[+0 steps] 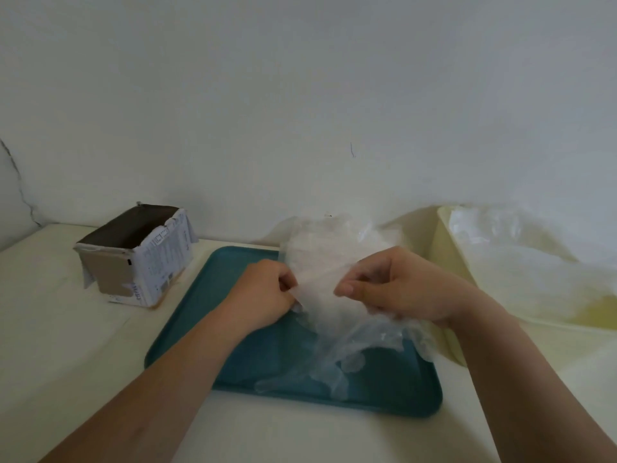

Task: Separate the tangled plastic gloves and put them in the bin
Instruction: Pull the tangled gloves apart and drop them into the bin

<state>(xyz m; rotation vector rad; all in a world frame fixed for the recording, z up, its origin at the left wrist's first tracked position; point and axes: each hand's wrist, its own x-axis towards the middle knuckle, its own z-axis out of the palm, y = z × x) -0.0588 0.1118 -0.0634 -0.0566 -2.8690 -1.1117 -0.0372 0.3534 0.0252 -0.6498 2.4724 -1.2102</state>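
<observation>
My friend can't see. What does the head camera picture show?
A left hand and a right hand pinch a tangled clump of clear plastic gloves above a teal tray. A cream bin stands at the right, an open cardboard box at the left.

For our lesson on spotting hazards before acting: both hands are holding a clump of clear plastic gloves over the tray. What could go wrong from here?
1. The left hand and right hand pinch the same thin gloves close together. A hard pull may tear the film rather than free one glove.
2. Loose glove fingers trail onto the tray, so lifting one glove toward the bin could drag the whole clump along.
</observation>
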